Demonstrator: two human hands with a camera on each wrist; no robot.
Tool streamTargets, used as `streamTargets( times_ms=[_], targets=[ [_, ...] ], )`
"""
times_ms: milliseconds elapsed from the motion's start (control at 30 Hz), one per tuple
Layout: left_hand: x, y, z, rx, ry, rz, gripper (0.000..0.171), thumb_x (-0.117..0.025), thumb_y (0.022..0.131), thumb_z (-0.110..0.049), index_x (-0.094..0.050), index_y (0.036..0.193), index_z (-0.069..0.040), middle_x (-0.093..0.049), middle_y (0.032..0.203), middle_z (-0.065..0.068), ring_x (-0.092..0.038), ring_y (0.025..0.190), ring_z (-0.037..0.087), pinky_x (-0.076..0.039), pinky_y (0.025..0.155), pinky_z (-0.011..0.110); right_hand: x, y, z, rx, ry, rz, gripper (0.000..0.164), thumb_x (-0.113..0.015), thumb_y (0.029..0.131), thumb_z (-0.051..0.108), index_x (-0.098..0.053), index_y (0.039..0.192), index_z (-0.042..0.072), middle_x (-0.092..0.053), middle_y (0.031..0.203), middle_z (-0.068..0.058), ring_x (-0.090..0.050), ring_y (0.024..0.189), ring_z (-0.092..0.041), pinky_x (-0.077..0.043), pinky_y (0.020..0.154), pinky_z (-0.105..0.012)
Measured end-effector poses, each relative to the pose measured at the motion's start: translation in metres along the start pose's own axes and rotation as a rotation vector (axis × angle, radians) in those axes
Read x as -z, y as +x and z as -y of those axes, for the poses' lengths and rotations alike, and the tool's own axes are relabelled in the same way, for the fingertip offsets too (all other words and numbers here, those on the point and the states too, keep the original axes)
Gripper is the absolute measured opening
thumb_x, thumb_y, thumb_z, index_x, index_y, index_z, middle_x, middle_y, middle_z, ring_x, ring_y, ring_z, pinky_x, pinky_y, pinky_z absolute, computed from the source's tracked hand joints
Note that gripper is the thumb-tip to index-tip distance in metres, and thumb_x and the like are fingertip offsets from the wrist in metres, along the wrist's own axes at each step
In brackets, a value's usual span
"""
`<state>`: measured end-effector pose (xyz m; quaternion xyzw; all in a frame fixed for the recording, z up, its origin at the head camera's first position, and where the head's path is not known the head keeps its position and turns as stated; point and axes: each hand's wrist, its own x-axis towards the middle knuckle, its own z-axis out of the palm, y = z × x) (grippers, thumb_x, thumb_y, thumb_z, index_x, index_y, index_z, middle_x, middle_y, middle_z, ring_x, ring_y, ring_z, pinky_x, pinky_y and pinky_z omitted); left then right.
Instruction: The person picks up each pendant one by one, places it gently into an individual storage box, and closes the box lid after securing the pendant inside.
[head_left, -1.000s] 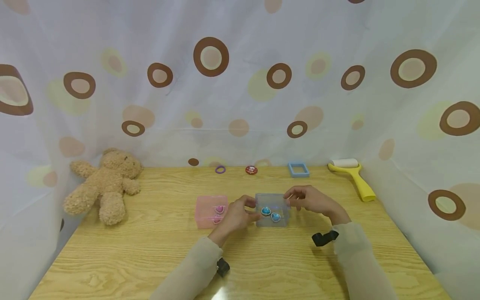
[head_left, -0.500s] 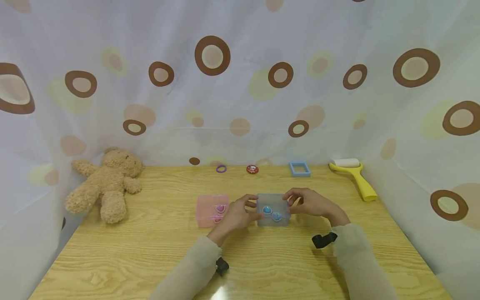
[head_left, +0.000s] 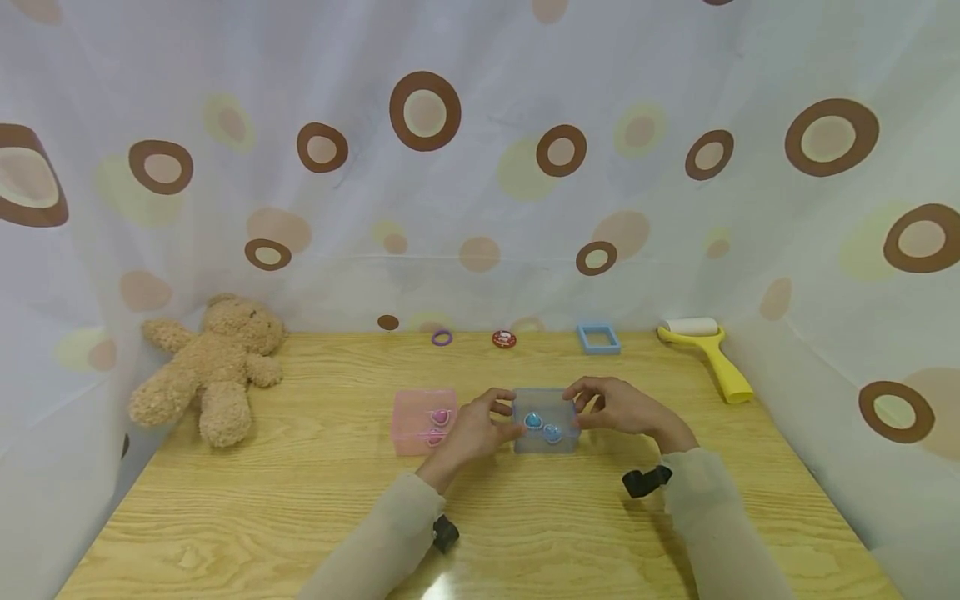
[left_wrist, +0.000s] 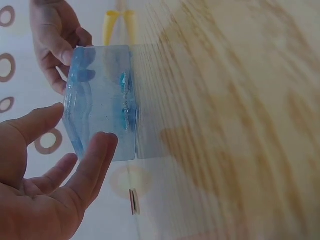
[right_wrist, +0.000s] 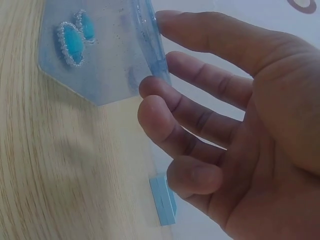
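A clear blue plastic box (head_left: 545, 444) sits on the wooden table with its lid down. Inside lie a teal gem (head_left: 533, 421) and a lighter blue gem (head_left: 552, 433), both edged with tiny pale beads. My left hand (head_left: 474, 429) is at the box's left side; its fingers are extended with the tips right at the box in the left wrist view. My right hand (head_left: 621, 407) holds the right side by the lid's edge, thumb (right_wrist: 187, 27) at the rim and index fingertip close by, the other fingers bent loosely.
Left of the blue box stands a pink clear box (head_left: 412, 421) with pink gems. Along the back lie a purple ring (head_left: 442, 337), a red disc (head_left: 504, 339), a light blue square frame (head_left: 598, 339) and a yellow-handled lint roller (head_left: 712, 354). A teddy bear (head_left: 213, 367) is far left.
The blue box's lid has come down over the gems, and my right thumb has lowered along the right side. During the last half second both hands stay almost still.
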<state>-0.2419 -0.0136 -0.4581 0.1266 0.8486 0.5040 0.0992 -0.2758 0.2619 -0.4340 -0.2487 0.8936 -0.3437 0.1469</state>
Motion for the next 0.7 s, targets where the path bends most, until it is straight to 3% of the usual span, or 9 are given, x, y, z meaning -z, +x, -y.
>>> streamTargets(
  times_ms=[300,500,700],
  targets=[
    [0.008,0.0,0.0,-0.025,-0.005,-0.014,0.045,-0.072,0.092,-0.018,-0.061,0.133,-0.005,-0.067,0.124,0.017,-0.07,0.106,0.033,-0.059,0.084,0.039,0.008,-0.002,-0.006,0.022,-0.063,-0.043,0.034,-0.069,0.095,0.025,-0.065,0.126,0.01,-0.071,0.108,-0.007,-0.067,0.1,-0.022,-0.055,0.088,-0.039],
    [0.034,-0.005,-0.002,-0.047,0.029,-0.005,0.032,-0.066,0.097,-0.023,-0.067,0.126,-0.009,-0.068,0.123,0.009,-0.069,0.107,0.027,-0.059,0.084,0.037,0.022,-0.005,-0.008,-0.004,-0.092,-0.094,0.029,-0.064,0.099,0.029,-0.067,0.122,0.012,-0.07,0.107,-0.002,-0.066,0.093,-0.016,-0.054,0.082,-0.033],
    [0.065,-0.009,-0.001,-0.062,0.082,-0.06,0.03,-0.067,0.096,-0.024,-0.069,0.123,-0.01,-0.071,0.121,0.01,-0.071,0.107,0.029,-0.06,0.081,0.038,0.036,-0.008,-0.008,-0.026,-0.133,-0.139,0.028,-0.061,0.101,0.03,-0.068,0.121,0.012,-0.071,0.11,-0.006,-0.067,0.092,-0.016,-0.054,0.077,-0.033]
  ],
)
